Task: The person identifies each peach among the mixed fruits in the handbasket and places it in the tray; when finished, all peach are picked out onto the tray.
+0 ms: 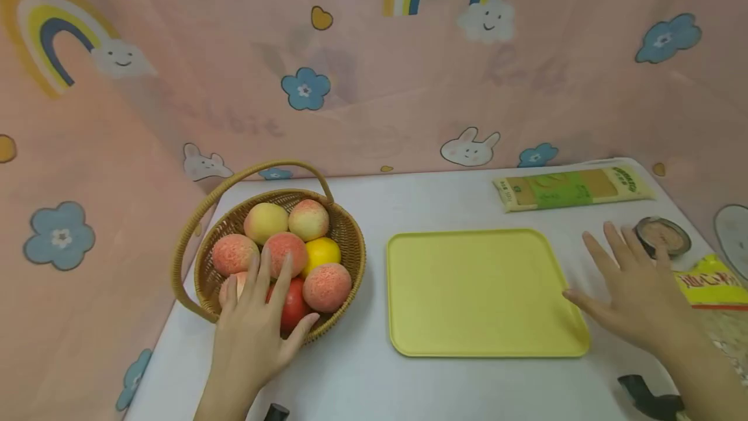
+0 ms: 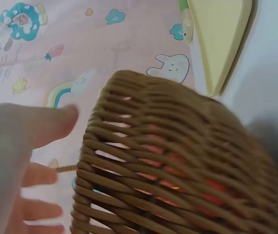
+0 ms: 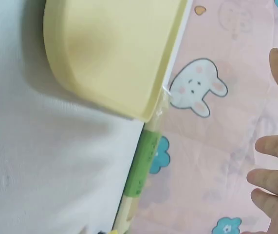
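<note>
A woven basket [image 1: 355, 226] with a tall handle stands at the left, holding several peach-like fruits [image 1: 327, 287], a yellow fruit [image 1: 323, 255] and a red fruit [image 1: 294, 307]. Over its near side hovers my left hand [image 1: 251, 330], fingers spread and holding nothing. The left wrist view shows that hand's thumb [image 2: 51, 124] beside the wicker wall. My right hand [image 1: 643, 297], also spread with nothing in it, is off the right edge of a yellow tray [image 1: 479, 297]. Close beyond its fingers lies a round, dark-rimmed container [image 1: 663, 237].
A flat packet with a green band [image 1: 563, 188] lies behind the tray at the back right. Along the right edge is a yellow-and-red bag [image 1: 713, 283], partly behind my right hand. Pink patterned cloth [image 1: 374, 38] hangs behind the white table [image 1: 362, 382].
</note>
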### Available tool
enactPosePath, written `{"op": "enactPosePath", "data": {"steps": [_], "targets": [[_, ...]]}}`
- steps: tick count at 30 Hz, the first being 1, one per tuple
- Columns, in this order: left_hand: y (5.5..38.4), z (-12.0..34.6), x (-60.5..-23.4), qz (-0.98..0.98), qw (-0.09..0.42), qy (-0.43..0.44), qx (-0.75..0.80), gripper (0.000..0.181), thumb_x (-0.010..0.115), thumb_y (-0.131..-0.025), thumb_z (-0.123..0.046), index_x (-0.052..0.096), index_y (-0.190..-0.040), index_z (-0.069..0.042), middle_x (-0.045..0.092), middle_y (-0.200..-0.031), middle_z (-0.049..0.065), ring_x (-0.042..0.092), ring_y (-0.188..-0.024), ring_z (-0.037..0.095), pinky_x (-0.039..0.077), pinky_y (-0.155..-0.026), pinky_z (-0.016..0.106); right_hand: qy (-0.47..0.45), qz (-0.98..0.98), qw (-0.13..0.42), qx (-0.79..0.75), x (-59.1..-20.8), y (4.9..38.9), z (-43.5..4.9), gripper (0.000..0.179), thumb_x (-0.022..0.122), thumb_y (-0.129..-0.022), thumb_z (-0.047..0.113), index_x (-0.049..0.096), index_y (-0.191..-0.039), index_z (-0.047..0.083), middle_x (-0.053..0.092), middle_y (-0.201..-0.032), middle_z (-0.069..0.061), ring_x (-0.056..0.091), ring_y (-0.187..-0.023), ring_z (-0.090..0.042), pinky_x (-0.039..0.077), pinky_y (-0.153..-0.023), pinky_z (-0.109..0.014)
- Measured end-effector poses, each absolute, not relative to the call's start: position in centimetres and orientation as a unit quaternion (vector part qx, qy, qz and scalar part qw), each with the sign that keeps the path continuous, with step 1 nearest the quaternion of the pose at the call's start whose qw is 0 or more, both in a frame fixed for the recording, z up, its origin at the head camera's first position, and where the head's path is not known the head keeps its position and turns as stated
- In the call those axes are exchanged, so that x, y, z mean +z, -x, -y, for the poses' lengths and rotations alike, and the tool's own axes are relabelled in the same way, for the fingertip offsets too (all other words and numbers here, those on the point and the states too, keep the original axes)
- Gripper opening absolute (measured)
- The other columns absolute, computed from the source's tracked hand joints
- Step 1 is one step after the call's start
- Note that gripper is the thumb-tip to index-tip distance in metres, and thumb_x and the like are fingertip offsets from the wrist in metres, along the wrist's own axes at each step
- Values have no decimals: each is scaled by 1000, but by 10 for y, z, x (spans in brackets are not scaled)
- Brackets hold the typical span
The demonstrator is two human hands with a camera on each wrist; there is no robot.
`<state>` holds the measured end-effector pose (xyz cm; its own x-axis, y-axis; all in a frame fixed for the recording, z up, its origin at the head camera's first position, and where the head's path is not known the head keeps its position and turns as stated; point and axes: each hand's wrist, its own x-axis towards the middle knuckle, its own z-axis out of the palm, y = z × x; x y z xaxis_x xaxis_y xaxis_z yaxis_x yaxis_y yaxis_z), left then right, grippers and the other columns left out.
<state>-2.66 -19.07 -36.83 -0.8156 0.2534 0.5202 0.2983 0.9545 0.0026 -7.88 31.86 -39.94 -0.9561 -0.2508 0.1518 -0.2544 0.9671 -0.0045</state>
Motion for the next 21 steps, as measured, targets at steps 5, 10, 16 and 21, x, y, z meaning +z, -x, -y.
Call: {"op": "enactPosePath", "data": {"steps": [5, 10, 16, 21], "targets": [[6, 192, -382, 906, 376, 161, -114, 61, 39, -97, -49, 57, -127, 1, 56, -129, 25, 55, -118, 39, 42, -108, 52, -172, 978, 90, 72, -402, 80, -305, 95, 64, -82, 55, 21, -150, 4, 15, -155, -27, -1, -146, -37, -9, -113, -67], [-10, 192, -390, 800, 529, 150, -240, 47, 57, -94, -29, 64, -104, 16, 63, -109, 33, 59, -117, 29, 40, -111, 26, -209, 969, 99, 82, -400, 87, -288, 92, 64, -83, 53, 24, -149, 3, 21, -154, -25, 4, -147, -34, -8, -120, -55], [-22, 201, -387, 780, 542, 66, -306, 57, 59, -92, -34, 58, -109, 20, 58, -108, 40, 54, -123, 13, 42, -106, 15, -252, 954, 109, 116, -395, 97, -261, 86, 68, -81, 48, 32, -146, 3, 28, -152, -23, 11, -147, -31, -3, -123, -46], [-19, 231, -405, 779, 493, 60, -383, 41, 63, -88, -8, 54, -116, 20, 57, -119, 35, 52, -124, 13, 43, -105, 17, -308, 932, 134, 135, -383, 108, -234, 85, 70, -81, 44, 33, -147, 6, 34, -150, -18, 18, -146, -28, 0, -124, -35]]}}
